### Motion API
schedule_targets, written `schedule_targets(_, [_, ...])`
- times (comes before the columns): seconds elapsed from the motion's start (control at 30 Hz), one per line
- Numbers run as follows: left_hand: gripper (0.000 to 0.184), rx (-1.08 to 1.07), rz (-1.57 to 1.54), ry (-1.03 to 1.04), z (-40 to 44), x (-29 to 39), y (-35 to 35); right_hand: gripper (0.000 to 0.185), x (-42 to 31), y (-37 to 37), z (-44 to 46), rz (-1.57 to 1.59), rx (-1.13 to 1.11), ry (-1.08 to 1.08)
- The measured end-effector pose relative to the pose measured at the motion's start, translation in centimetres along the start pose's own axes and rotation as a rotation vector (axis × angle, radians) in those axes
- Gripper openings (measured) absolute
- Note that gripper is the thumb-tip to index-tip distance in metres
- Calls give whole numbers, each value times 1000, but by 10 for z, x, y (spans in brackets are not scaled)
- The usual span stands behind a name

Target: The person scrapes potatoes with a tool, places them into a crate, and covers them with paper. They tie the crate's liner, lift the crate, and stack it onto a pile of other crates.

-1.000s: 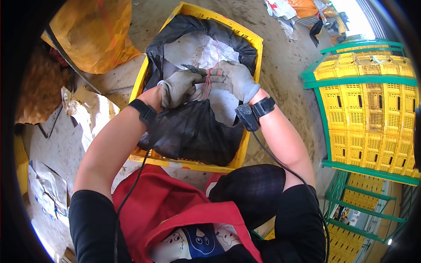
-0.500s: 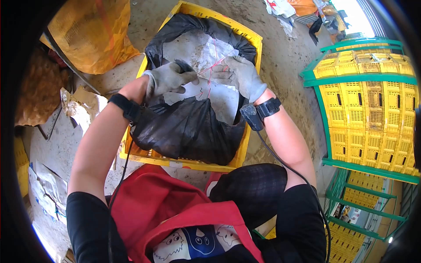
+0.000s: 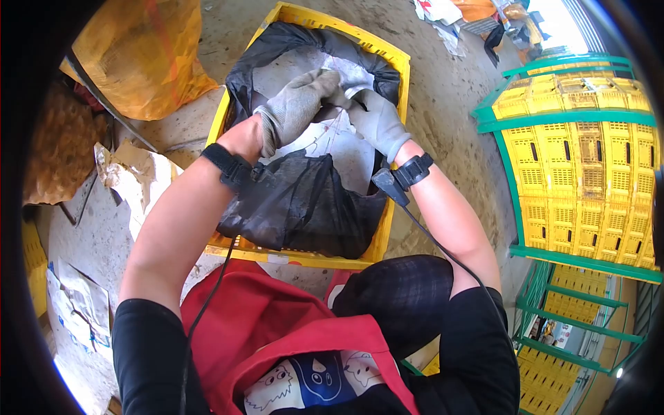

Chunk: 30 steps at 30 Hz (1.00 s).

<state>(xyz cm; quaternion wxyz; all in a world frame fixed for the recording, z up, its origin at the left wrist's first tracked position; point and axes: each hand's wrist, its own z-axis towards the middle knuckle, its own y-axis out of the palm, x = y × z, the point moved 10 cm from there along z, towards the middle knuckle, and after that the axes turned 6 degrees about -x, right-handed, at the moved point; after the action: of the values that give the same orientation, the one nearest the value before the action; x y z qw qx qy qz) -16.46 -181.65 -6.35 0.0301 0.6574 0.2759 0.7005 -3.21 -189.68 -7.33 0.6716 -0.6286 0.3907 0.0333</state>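
Both hands wear grey work gloves and meet above a yellow crate [image 3: 398, 61] lined with a black plastic bag [image 3: 304, 207]. Pale, paper-like sheets [image 3: 353, 162] lie inside the bag. Thin red string [image 3: 335, 131] hangs from between the hands over the sheets. My left hand [image 3: 301, 104], fingers bent together, reaches across to the fingers of my right hand. My right hand [image 3: 373, 117] is closed, its fingertips pinching near the string. Exactly what the left fingers hold is hidden.
An orange sack [image 3: 142, 55] and a reddish-brown net sack [image 3: 62, 145] stand at the left, with torn paper [image 3: 135, 176] on the floor. Stacked yellow crates [image 3: 581, 180] in a green frame [image 3: 567, 124] are at the right. Cables run from both wristbands.
My left hand moved away to the left, drawing the string, then came back right and up to meet my right hand. The right fingers, spread earlier, have closed in.
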Motion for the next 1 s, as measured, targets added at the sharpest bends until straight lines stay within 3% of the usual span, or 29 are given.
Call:
schedule_targets(0.03, [37,-4,-2,-2,3,-9,-7,27,15,-3,2,-2,1,5])
schedule_targets(0.1, [38,99,110,-136,6,-48,-49,25,26,-25,1,-290,89,-44])
schedule_targets(0.13, [39,139,151,-186,-1,-65,-61,24,46,-28,-1,-246,16,93])
schedule_targets(0.2, [42,245,236,-298,-17,-72,-67,25,56,-28,-5,-245,31,98])
schedule_targets(0.37, [46,205,530,-174,-1,-53,-53,26,35,-48,-7,-239,30,125])
schedule_targets(0.43, [48,78,926,-5,-3,-36,-27,20,16,-57,-2,-190,14,52])
schedule_targets(0.53, [48,-12,1020,-57,5,-51,-16,27,-47,-37,-16,285,-332,-277])
schedule_targets(0.57, [48,-72,1071,-90,9,-57,-12,28,-80,-24,-28,275,-402,-420])
schedule_targets(0.63, [48,-156,1068,-4,34,-100,-36,29,-133,-22,-47,269,-469,-567])
schedule_targets(0.7, [49,-10,890,103,26,-73,-45,30,-128,-14,-43,487,-608,-72])
schedule_targets(0.77, [50,112,814,105,6,-43,-47,35,-114,-12,-28,658,-618,-162])
schedule_targets(0.83, [42,284,294,-319,-13,-65,-67,39,-87,-30,-5,846,-261,-152])
schedule_targets(0.9, [50,298,207,-260,-16,-62,-65,42,-53,-11,10,838,-166,-104])
schedule_targets(0.97, [52,278,163,-250,-17,-65,-65,46,-40,26,12,808,-269,-168])
schedule_targets(1.0, [52,277,164,-253,-18,-62,-62,43,-48,31,8,359,-188,-266])
